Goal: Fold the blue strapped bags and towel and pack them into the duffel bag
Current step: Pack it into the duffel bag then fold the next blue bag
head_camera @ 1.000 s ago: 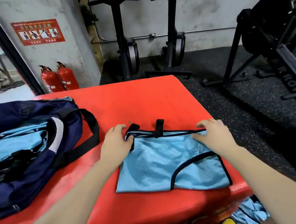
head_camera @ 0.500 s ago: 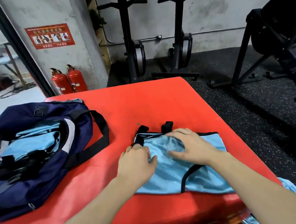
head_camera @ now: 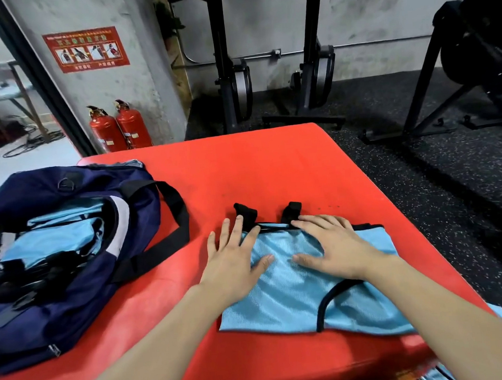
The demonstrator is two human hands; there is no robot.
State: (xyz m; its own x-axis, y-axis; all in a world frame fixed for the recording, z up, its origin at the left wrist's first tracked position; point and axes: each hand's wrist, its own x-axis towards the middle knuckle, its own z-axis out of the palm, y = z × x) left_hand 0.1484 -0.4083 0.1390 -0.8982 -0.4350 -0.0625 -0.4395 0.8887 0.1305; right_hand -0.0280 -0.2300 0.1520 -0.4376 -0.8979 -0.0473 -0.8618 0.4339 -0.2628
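We press both palms flat, fingers spread, on the light blue strapped bag (head_camera: 303,292) lying on the red mat (head_camera: 271,165): left hand (head_camera: 233,261) at its left edge, right hand (head_camera: 332,246) near its top hem. Just past our fingertips two black strap loops (head_camera: 245,212) stick out. Well left of the left hand sits the open navy duffel bag (head_camera: 57,260), blue fabric inside. Beyond stand fire extinguishers (head_camera: 119,127). Half a second ago the left hand lay nearer and curled; now it has flattened.
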